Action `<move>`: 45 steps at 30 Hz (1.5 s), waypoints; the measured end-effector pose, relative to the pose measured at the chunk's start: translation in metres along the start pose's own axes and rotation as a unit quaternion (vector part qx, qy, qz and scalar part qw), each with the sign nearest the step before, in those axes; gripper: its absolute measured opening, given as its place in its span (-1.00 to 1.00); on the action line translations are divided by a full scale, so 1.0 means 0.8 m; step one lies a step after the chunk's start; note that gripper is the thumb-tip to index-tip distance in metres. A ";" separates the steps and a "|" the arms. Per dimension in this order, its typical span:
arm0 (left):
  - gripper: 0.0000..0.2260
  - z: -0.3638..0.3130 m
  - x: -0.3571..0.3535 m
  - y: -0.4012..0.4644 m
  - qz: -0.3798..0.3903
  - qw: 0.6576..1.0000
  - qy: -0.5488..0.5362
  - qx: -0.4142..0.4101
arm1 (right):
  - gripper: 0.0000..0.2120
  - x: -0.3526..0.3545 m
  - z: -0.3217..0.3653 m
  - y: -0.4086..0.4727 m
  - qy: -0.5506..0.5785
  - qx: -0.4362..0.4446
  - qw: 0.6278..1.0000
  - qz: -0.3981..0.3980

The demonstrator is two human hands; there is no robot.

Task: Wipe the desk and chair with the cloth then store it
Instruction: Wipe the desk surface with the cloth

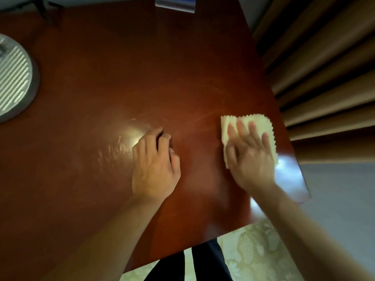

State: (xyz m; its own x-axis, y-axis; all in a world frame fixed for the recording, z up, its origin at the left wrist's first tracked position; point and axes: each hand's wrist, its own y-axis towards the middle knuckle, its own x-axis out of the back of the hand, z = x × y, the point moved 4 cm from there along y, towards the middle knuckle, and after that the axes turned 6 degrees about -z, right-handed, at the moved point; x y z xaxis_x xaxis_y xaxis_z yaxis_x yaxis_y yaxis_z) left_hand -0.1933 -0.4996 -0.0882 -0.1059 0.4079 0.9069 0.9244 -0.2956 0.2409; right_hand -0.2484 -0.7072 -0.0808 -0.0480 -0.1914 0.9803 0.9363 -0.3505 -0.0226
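A pale yellow cloth (261, 124) with zigzag edges lies flat on the reddish-brown desk (121, 78), near its right edge. My right hand (249, 155) presses down on the cloth with its fingers straight and spread; the hand and forearm are blurred. My left hand (155, 163) rests on the desk's middle, to the left of the cloth, its fingers curled under and holding nothing. No chair is in view.
A round grey device (14, 82) with a ribbed top stands at the desk's left edge. A blue and white object (175, 3) sits at the far edge. Brown curtains (324, 67) hang to the right. Patterned carpet (253, 254) and my dark trousers (205, 264) show below the near edge.
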 end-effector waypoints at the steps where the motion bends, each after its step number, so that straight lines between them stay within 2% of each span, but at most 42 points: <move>1: -0.75 0.001 -0.001 0.000 0.003 1.000 0.002 0.002 | -0.46 0.001 -0.004 0.031 -0.007 0.001 1.000 -0.003; 4: -0.74 -0.001 -0.002 0.000 0.009 1.000 -0.002 -0.002 | -0.40 0.000 0.007 0.124 -0.037 0.002 0.999 0.004; 7: -0.73 0.000 -0.001 0.000 0.008 1.000 -0.021 0.000 | -0.46 -0.011 0.063 0.168 -0.046 0.022 0.998 0.024; 11: -0.74 0.006 0.006 0.001 -0.008 0.993 -0.114 0.037 | -0.42 -0.035 0.140 0.105 -0.026 0.096 0.994 0.046; 14: -0.79 0.010 0.021 -0.001 -0.028 0.981 -0.180 0.066 | -0.43 -0.040 0.155 0.020 0.034 0.136 0.989 0.039; 18: -0.71 0.070 0.059 -0.054 -0.022 0.991 -0.097 0.090 | -0.54 -0.045 0.149 -0.094 0.054 0.188 0.981 0.017; 21: -0.72 0.143 0.101 -0.111 -0.042 0.988 -0.027 0.147 | -0.52 -0.050 0.152 -0.131 0.044 0.204 0.978 0.010; 26: -0.71 0.223 0.144 -0.179 -0.070 0.960 0.046 0.268 | -0.47 -0.055 0.178 -0.114 0.024 0.168 0.984 0.049; 30: -0.73 0.235 0.142 -0.206 -0.099 0.959 0.043 0.262 | -0.44 -0.071 0.277 -0.073 0.002 0.206 0.977 0.053; 33: -0.74 0.238 0.143 -0.202 -0.131 0.949 0.011 0.287 | -0.44 -0.089 0.367 -0.060 0.006 0.255 0.965 0.062; 37: -0.69 0.245 0.156 -0.208 -0.186 0.926 -0.056 0.324 | -0.50 -0.108 0.455 -0.134 0.032 0.377 0.924 0.056; 40: -0.67 0.249 0.163 -0.212 -0.217 0.908 -0.102 0.343 | -0.53 -0.113 0.454 -0.169 0.027 0.442 0.894 0.073; 43: -0.67 0.247 0.159 -0.208 -0.206 0.918 -0.090 0.326 | -0.54 -0.102 0.418 -0.172 0.045 0.492 0.867 0.072; 45: -0.70 0.247 0.155 -0.207 -0.205 0.924 -0.066 0.317 | -0.55 -0.095 0.385 -0.184 0.056 0.496 0.863 0.074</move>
State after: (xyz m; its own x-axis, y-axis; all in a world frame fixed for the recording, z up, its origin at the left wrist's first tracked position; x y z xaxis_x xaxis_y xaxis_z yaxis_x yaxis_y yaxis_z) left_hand -0.2875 -0.2293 -0.0840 -0.4878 0.4868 0.7246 0.8496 0.4556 0.2659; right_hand -0.2754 -0.3586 -0.0912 0.1173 -0.2738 0.9546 0.7689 0.6334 0.0872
